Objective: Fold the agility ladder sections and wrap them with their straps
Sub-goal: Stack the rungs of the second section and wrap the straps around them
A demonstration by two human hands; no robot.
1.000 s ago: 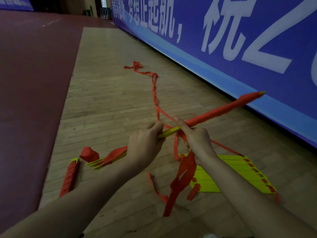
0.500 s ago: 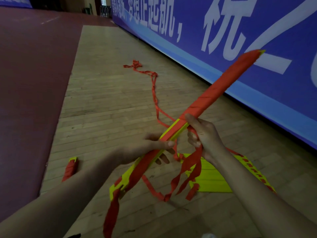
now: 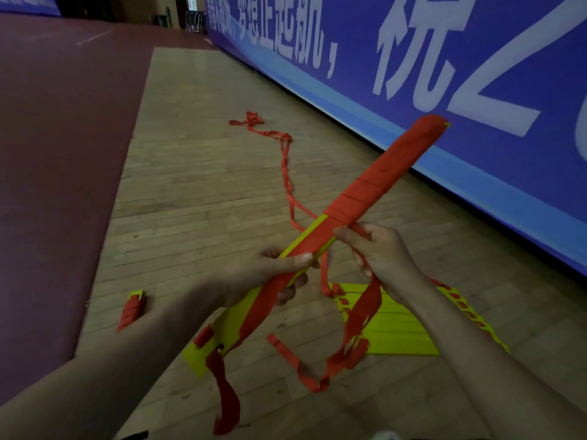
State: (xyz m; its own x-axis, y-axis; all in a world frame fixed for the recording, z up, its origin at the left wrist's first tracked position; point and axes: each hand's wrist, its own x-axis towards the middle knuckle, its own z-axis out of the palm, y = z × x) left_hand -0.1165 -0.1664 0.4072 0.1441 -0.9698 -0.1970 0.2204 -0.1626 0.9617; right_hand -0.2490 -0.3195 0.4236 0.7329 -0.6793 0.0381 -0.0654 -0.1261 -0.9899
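A stack of yellow ladder rungs slants from lower left to upper right, its upper half wound in red strap. My left hand grips the bundle near its middle, thumb on top. Just to the right, my right hand pinches the red strap where the winding ends; loose loops hang from it to the floor. More strap trails away over the boards. A flat pile of yellow rungs lies on the floor under my right forearm.
A wrapped bundle lies on the floor at the left, by the edge of the dark red mat. A blue banner wall runs along the right. The wooden floor stretches ahead.
The bundle has swung from nearly level to a steep slant, its wrapped end up toward the banner. My left hand shifted its hold along it; my right hand kept the strap.
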